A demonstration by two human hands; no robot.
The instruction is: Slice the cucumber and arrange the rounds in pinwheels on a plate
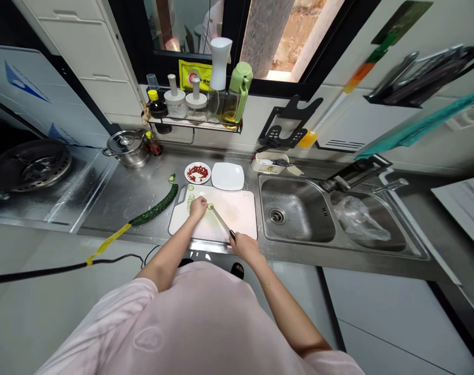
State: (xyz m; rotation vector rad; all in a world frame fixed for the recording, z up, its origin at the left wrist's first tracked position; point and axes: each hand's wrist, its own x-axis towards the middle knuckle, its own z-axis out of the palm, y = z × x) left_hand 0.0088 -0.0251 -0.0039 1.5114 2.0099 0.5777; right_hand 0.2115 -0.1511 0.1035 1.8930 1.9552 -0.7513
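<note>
On the white cutting board (237,208), my right hand (244,246) is closed round the black handle of a knife (222,222). The blade points up and left to a small pale green cucumber piece (210,207). My left hand (198,208) is closed beside that piece, its fingers bent; what it holds, if anything, is too small to make out. Several thin cucumber slices (190,198) lie at the board's left side. A long dark green cucumber (158,208) rests on the steel counter left of the board, with a cut-off end (171,178) above it.
Behind the board stand a plate of red chopped pieces (197,173) and a white square plate (228,176). A double sink (295,208) is at the right. Further left are a lidded pot (127,148) and a wok (29,164). A shelf (197,124) holds bottles and jars.
</note>
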